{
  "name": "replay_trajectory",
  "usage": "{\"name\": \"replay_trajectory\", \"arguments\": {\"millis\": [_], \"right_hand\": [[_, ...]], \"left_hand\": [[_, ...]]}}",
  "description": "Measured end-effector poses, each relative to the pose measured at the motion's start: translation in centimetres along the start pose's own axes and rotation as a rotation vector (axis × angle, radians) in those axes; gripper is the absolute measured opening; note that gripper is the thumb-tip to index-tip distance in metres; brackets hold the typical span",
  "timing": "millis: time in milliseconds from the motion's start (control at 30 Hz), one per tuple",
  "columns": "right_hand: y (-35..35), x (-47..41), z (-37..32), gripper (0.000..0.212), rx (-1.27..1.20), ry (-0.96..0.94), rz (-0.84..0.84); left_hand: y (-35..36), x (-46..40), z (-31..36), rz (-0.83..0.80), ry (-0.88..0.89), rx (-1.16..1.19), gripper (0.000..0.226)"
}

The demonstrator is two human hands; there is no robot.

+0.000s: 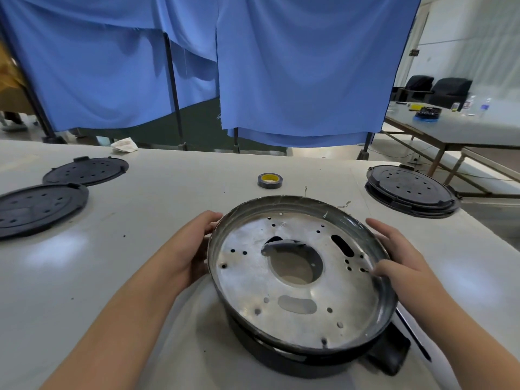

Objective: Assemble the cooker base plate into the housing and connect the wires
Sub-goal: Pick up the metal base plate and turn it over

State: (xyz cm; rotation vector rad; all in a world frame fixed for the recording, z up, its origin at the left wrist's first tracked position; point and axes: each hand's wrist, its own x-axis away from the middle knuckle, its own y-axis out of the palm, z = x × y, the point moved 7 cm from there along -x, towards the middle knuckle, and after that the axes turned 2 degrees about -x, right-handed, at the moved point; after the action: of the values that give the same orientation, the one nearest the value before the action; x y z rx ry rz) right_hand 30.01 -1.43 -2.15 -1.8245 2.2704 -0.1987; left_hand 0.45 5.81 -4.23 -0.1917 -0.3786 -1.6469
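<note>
Two hands on one plate right now. Going left to right: the left hand (194,249) is cupped against the left rim of the metal base plate (253,280), fingers curled around the edge, and the right hand (399,263) grips the right rim with its thumb lying over onto the inside face. The plate sits tilted on top of the black housing (270,353) near the front of the bench (168,192), not dropped in flat as far as I can tell.

What I'd worry about: that tilt. If it gets pushed down cocked, my guess is the rim jams against the housing wall. I can't see any wires from here, so one could easily get pinched under the plate, or end up nowhere near the slots and the big centre hole. Thin sheet rim too, probably not kind to fingers if it slips.

Counts: two black perforated discs (84,170) lying at far left, one roll of tape (269,180) behind the plate, one base plate, one housing, and one more black housing with a disc on it (410,190) at far right.
</note>
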Motion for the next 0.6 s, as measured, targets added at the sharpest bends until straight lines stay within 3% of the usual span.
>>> {"name": "replay_trajectory", "arguments": {"millis": [200, 400, 600], "right_hand": [[-0.53, 0.18, -0.17, 0.075, -0.017, -0.017, 0.048], [-0.87, 0.43, -0.53, 0.073, -0.037, -0.052, 0.084], [-0.91, 0.58, -0.95, 0.071, -0.047, -0.080, 0.109]], "left_hand": [[-0.01, -0.04, -0.26, -0.016, -0.024, -0.046, 0.039], [-0.14, -0.18, -0.41, -0.021, -0.001, -0.084, 0.020], [-0.12, -0.26, -0.22, 0.001, 0.021, -0.111, 0.021]]}}
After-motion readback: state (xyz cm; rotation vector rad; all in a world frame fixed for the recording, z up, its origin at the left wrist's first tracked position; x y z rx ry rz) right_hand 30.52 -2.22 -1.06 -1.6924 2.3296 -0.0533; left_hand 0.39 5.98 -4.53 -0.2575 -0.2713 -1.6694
